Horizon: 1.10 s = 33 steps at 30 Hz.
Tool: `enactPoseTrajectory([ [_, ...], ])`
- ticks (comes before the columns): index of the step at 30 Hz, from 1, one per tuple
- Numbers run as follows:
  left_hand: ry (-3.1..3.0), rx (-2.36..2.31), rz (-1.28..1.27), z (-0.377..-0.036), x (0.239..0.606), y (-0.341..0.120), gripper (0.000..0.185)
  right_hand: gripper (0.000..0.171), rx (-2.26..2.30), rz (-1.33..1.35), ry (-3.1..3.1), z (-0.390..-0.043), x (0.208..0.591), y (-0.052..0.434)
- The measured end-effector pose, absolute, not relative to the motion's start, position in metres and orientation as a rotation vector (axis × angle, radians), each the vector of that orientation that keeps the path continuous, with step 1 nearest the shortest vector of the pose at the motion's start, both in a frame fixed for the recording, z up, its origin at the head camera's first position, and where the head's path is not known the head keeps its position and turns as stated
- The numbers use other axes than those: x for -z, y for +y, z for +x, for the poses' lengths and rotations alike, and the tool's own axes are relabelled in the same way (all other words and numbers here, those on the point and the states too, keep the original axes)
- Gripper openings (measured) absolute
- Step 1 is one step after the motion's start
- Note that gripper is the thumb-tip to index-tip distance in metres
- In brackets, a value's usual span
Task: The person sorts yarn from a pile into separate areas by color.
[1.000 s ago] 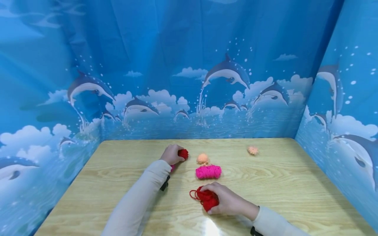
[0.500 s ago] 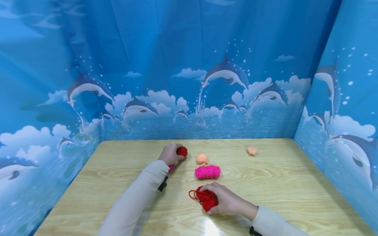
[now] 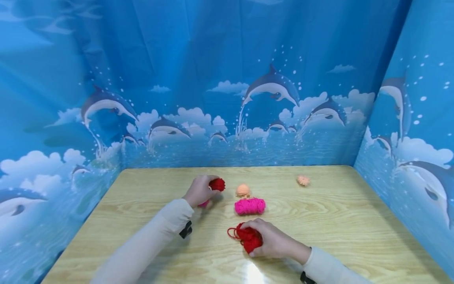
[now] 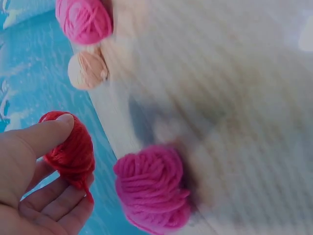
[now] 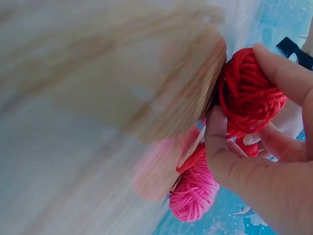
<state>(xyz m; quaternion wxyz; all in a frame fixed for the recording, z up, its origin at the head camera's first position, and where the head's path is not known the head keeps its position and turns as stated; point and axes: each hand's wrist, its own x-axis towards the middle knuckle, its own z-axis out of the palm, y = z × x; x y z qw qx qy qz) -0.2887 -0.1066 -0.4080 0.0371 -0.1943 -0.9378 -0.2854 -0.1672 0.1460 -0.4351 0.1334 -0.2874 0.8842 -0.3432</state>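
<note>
Between the two hands a pink yarn skein (image 3: pixel 250 206) and a peach yarn ball (image 3: pixel 242 190) blocked the middle of the worktop (image 3: pixel 354 221). A second pink ball (image 4: pixel 152 191) lay just below the left hand (image 3: pixel 199 190). Another peach ball (image 3: pixel 303 180) sat near the back right. Bare wood lay wide to left and right, bounded by the dolphin-print curtain (image 3: pixel 227 98).

L hand (image 3: pixel 198 190) reaches fwd, arm stretched out, fingers (image 4: pixel 46 134) curled w/ thumb on top in a grip. R hand (image 3: pixel 269 238) nearer the body, palm down, fingers (image 5: pixel 222 147) curled tight, wrist bent inward.
</note>
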Motion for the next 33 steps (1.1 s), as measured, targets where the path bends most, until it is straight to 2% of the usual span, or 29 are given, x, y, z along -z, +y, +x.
enactPoseTrajectory([
  [9, -2.871, 0.897, -0.691, -0.255, 0.408, -0.112, 0.047, 0.063, 1.004, -0.839, 2.583, -0.166, 0.433, 0.146],
  [21, -2.8, 0.998, -0.956, -0.209, 0.422, -0.111, 0.047, 0.064, 1.015, -0.837, 2.586, -0.166, 0.433, 0.146],
  [33, -2.861, 1.101, -1.059, -0.169, 0.436, -0.098, 0.047, 0.067, 1.054, -0.823, 2.549, -0.168, 0.433, 0.147],
])
